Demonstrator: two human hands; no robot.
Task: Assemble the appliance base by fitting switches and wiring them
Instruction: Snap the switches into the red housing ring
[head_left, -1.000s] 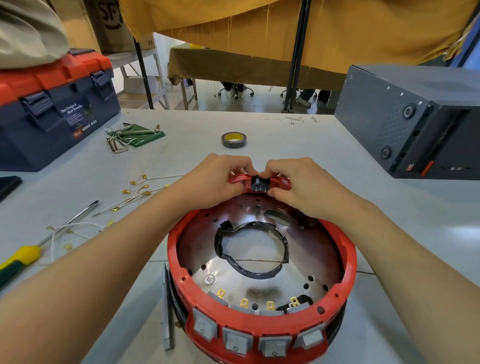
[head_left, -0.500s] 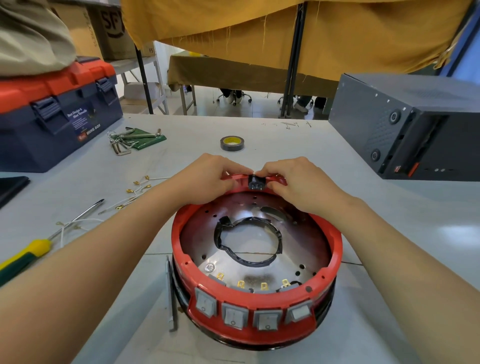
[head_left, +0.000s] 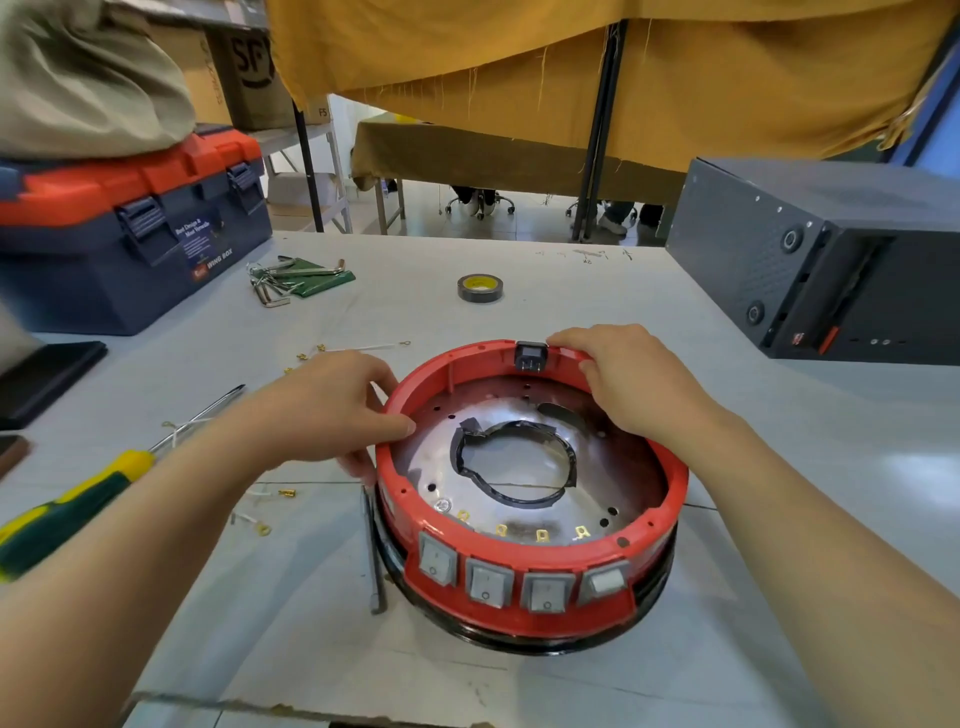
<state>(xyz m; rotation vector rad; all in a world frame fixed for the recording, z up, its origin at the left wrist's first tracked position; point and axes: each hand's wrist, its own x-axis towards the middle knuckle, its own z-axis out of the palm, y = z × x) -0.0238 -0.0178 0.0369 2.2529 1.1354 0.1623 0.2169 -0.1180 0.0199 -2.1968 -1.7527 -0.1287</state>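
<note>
My left side is cluttered by the yellow-green handled screwdriver (head_left: 78, 499) and loose white wires with brass terminals (head_left: 270, 512); the grey metal box (head_left: 810, 260) blocks far right; pale worktop (head_left: 779, 545) there lies open

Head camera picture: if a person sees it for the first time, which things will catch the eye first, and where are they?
The round red appliance base in the middle of the table stands out first, with four grey rocker switches along its near side. Both hands hold its rim: the left hand on the left edge, the right hand at the far edge beside a small black socket. At far left sits a blue toolbox with an orange lid.
</note>
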